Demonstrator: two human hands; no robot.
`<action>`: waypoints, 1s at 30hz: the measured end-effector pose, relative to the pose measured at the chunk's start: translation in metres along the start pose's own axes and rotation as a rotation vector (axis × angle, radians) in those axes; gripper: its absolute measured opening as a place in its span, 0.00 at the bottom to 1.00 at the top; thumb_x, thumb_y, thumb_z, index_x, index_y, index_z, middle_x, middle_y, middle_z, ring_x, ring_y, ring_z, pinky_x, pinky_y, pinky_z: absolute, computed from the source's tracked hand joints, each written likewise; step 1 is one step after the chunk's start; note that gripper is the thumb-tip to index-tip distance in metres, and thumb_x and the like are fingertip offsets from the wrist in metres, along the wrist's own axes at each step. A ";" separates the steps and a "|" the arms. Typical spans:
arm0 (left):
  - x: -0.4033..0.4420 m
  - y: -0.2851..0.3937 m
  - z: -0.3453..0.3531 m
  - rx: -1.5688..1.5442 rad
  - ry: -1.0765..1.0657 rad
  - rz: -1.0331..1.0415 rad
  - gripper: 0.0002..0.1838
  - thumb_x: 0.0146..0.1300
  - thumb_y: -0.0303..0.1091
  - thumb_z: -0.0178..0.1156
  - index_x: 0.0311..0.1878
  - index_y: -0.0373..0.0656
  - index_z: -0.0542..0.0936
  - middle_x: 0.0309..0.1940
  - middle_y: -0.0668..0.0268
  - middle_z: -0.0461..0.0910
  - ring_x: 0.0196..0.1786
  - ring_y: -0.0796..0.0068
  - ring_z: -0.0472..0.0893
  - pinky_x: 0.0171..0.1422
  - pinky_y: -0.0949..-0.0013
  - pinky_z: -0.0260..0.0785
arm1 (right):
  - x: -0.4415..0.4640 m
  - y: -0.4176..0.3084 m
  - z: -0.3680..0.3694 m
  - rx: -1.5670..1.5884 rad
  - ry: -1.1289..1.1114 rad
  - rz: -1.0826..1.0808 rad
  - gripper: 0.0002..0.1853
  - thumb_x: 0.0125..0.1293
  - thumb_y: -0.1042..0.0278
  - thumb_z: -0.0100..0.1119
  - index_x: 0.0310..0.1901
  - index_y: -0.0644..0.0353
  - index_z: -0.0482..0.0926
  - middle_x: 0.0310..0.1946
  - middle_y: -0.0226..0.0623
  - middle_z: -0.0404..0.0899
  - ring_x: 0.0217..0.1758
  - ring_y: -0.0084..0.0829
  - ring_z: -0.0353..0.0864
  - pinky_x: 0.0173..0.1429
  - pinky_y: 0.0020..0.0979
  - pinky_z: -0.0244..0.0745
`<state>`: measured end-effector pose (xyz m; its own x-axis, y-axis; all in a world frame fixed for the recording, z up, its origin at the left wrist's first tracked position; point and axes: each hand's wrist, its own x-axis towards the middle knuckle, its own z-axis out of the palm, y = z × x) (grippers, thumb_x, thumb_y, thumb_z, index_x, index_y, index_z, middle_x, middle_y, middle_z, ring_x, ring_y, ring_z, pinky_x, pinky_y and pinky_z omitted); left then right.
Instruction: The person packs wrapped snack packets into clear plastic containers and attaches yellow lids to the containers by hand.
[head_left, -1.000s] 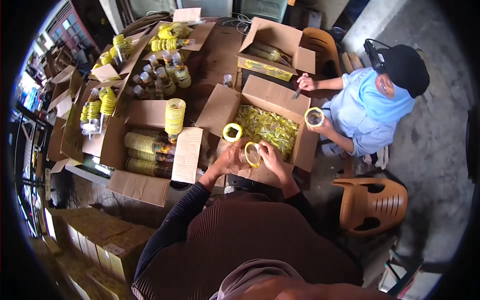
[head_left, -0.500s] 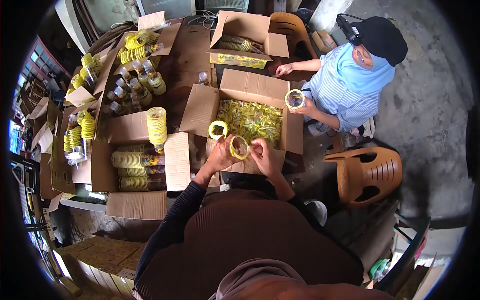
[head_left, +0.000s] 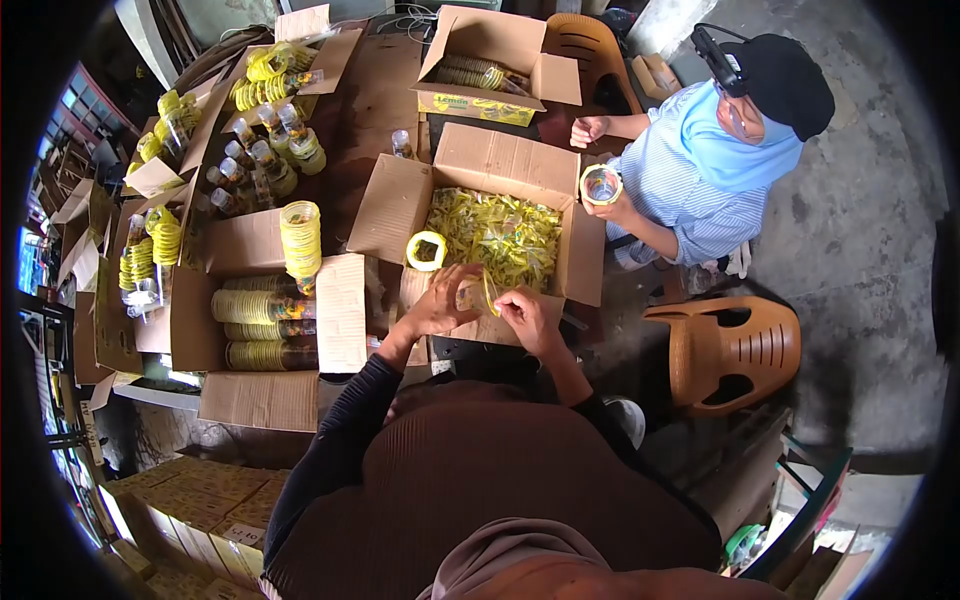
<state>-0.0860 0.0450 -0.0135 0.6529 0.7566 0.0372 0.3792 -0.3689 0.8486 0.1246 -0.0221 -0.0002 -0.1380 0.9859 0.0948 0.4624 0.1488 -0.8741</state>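
My left hand [head_left: 443,303] is wrapped round a clear plastic cup [head_left: 468,294] with a yellow rim. The cup is tipped on its side, its mouth toward my right hand [head_left: 530,318]. The right thumb and fingers are pinched together at the yellow rim; exactly what they grip is too small to tell. Both hands are over the near edge of an open cardboard box [head_left: 500,150] filled with small yellow-and-clear packets [head_left: 497,235]. Just beyond my left hand, a yellow-rimmed cup [head_left: 426,264] stands at the box's left side.
Across the box on the right, a person [head_left: 690,160] holds another yellow-rimmed cup [head_left: 601,185]. A carton of stacked cups [head_left: 270,330] lies to my left, with a standing stack [head_left: 301,245] beside it. Filled cups [head_left: 255,165] stand farther back. An orange chair [head_left: 735,350] is at right.
The cup in my left hand has turned from mouth-up to sideways. My right fingers have moved in to its rim. The other person's free hand has shifted to the right.
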 end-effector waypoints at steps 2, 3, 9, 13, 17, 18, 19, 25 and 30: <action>0.001 0.000 0.002 0.094 0.063 0.076 0.34 0.60 0.40 0.62 0.69 0.43 0.63 0.63 0.57 0.71 0.70 0.56 0.63 0.73 0.55 0.52 | -0.002 -0.004 0.004 0.011 0.029 0.051 0.05 0.63 0.75 0.61 0.40 0.64 0.78 0.33 0.40 0.77 0.34 0.32 0.80 0.38 0.30 0.74; 0.002 0.003 0.003 0.091 0.067 0.069 0.34 0.60 0.40 0.62 0.69 0.43 0.63 0.63 0.57 0.71 0.70 0.56 0.63 0.73 0.55 0.52 | -0.003 -0.007 0.006 0.023 0.063 0.104 0.05 0.63 0.75 0.61 0.39 0.65 0.77 0.33 0.40 0.77 0.34 0.33 0.80 0.38 0.31 0.74; 0.023 0.006 0.026 0.042 0.099 -0.158 0.20 0.69 0.49 0.48 0.57 0.51 0.76 0.57 0.61 0.77 0.61 0.59 0.74 0.68 0.52 0.56 | 0.003 -0.003 0.013 -0.033 0.024 -0.031 0.07 0.66 0.72 0.60 0.41 0.65 0.74 0.33 0.39 0.79 0.32 0.26 0.79 0.37 0.28 0.74; 0.035 -0.005 0.034 0.243 0.062 0.041 0.19 0.67 0.41 0.45 0.50 0.39 0.78 0.46 0.56 0.80 0.51 0.50 0.78 0.56 0.53 0.67 | 0.010 -0.007 0.004 -0.060 -0.064 -0.033 0.08 0.65 0.73 0.58 0.42 0.63 0.72 0.34 0.46 0.76 0.36 0.42 0.79 0.39 0.37 0.73; 0.046 -0.020 0.046 0.321 0.116 0.222 0.14 0.61 0.35 0.51 0.44 0.35 0.76 0.37 0.55 0.80 0.41 0.50 0.79 0.44 0.53 0.71 | 0.016 -0.003 -0.011 -0.083 -0.190 0.006 0.09 0.69 0.68 0.55 0.43 0.63 0.71 0.34 0.47 0.76 0.37 0.44 0.78 0.39 0.38 0.72; 0.047 -0.021 0.048 0.340 0.151 0.279 0.13 0.58 0.32 0.53 0.43 0.35 0.76 0.35 0.55 0.79 0.39 0.50 0.79 0.41 0.54 0.72 | 0.017 0.001 -0.015 -0.074 -0.253 -0.013 0.10 0.70 0.64 0.54 0.43 0.64 0.71 0.34 0.48 0.77 0.36 0.45 0.78 0.39 0.38 0.72; 0.048 -0.023 0.051 0.360 0.186 0.334 0.12 0.56 0.30 0.56 0.42 0.34 0.75 0.34 0.54 0.78 0.37 0.51 0.79 0.38 0.55 0.72 | 0.019 0.003 -0.019 -0.063 -0.316 -0.032 0.12 0.72 0.61 0.52 0.43 0.64 0.71 0.34 0.48 0.77 0.36 0.46 0.78 0.39 0.38 0.71; 0.059 -0.013 0.055 0.322 0.139 0.345 0.09 0.58 0.32 0.54 0.38 0.35 0.76 0.33 0.53 0.80 0.36 0.49 0.81 0.37 0.55 0.73 | 0.029 0.028 -0.033 0.100 -0.578 0.061 0.19 0.73 0.52 0.50 0.46 0.64 0.73 0.30 0.43 0.76 0.32 0.34 0.77 0.39 0.34 0.70; 0.063 -0.006 0.058 0.290 0.126 0.382 0.08 0.57 0.32 0.56 0.36 0.36 0.74 0.29 0.55 0.78 0.34 0.50 0.80 0.35 0.55 0.73 | 0.034 0.025 -0.043 0.108 -0.626 0.085 0.22 0.73 0.49 0.49 0.44 0.65 0.75 0.28 0.40 0.76 0.31 0.29 0.75 0.38 0.32 0.70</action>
<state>-0.0096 0.0638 -0.0468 0.7032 0.5908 0.3956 0.3069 -0.7540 0.5807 0.1695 0.0181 0.0014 -0.6050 0.7576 -0.2449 0.4082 0.0309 -0.9124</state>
